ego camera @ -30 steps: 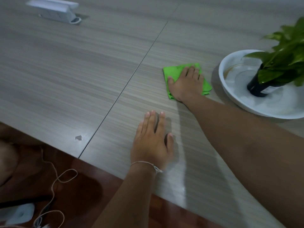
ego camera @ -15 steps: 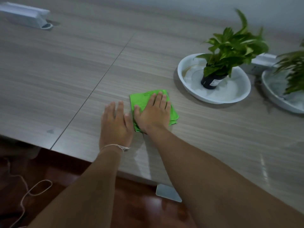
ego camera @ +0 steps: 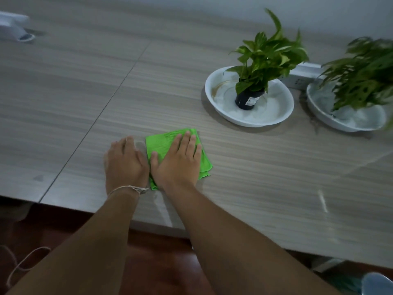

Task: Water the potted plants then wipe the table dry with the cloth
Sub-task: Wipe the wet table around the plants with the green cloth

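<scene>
A folded bright green cloth point(ego camera: 162, 143) lies flat on the wood-grain table point(ego camera: 255, 177) near its front edge. My right hand point(ego camera: 177, 161) presses palm-down on the cloth, fingers together and stretched forward. My left hand point(ego camera: 125, 162) rests flat on the bare table just left of the cloth, its thumb side touching my right hand; a thin string bracelet circles that wrist. A leafy potted plant point(ego camera: 265, 58) in a small black pot stands in a white dish point(ego camera: 214, 99) at the back right. A second plant point(ego camera: 365, 73) sits in another white dish point(ego camera: 319, 109) at the far right.
A white box-like object point(ego camera: 12, 24) lies at the table's far left. A white bar point(ego camera: 302, 75) lies behind the dishes. A seam point(ego camera: 106, 103) runs across the tabletop. Below the front edge is dark red floor with a loose cord point(ego camera: 23, 262).
My right hand has slid the cloth back toward the front edge, away from the dish, until it sits beside my left hand. The view has swung right, showing the second plant.
</scene>
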Demonstrator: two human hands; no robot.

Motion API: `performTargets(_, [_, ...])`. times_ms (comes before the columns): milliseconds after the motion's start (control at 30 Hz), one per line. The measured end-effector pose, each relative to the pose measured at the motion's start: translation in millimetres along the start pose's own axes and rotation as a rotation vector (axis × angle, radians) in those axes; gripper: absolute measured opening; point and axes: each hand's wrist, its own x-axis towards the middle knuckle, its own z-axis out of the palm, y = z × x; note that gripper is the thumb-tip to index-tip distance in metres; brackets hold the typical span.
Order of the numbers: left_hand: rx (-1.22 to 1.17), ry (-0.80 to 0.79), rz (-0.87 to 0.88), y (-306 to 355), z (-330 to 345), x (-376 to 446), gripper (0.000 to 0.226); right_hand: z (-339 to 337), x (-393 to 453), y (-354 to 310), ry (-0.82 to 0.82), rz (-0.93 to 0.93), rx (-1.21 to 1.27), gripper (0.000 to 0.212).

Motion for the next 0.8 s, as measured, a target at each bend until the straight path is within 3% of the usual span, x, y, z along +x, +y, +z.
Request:
performTargets(433, [0.037, -0.008, 0.042, -0.6, 0.6, 0.6, 0.061, -6.2, -5.3, 20.5, -0.048, -0.067, 0.012, 0.095])
performTargets(800, [0.002, -0.072, 0.017, 6.0, -8.7, -5.3, 0.054, -36.0, -14.5, 125.4, -0.033, -0.117, -0.097, 0.093])
